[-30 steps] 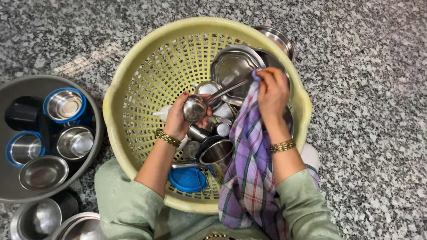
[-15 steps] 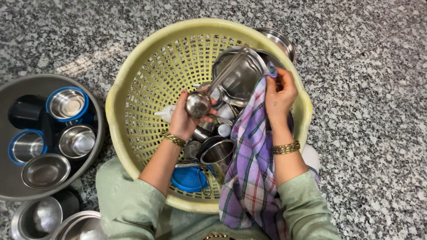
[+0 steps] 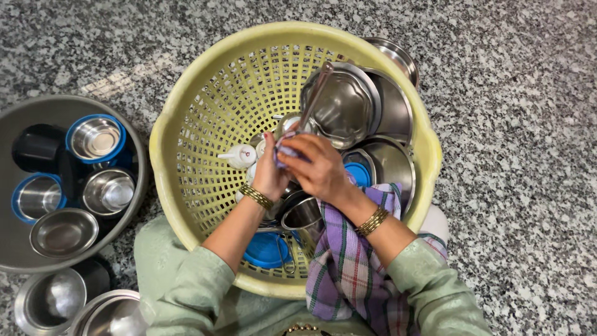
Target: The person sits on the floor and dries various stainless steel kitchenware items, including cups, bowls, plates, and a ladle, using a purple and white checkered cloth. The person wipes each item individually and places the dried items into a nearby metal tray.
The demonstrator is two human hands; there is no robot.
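A ladle is gripped by the left hand and wiped with a cloth pinched in the right hand, at 12 o'clock in the basket; the handle probably needs drying next

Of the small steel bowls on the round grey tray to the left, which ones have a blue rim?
Two: the bowl at the tray's top middle and the one at its left edge. The other two bowls on the tray are bare steel.

Home kitchen floor: steel dishes, basket
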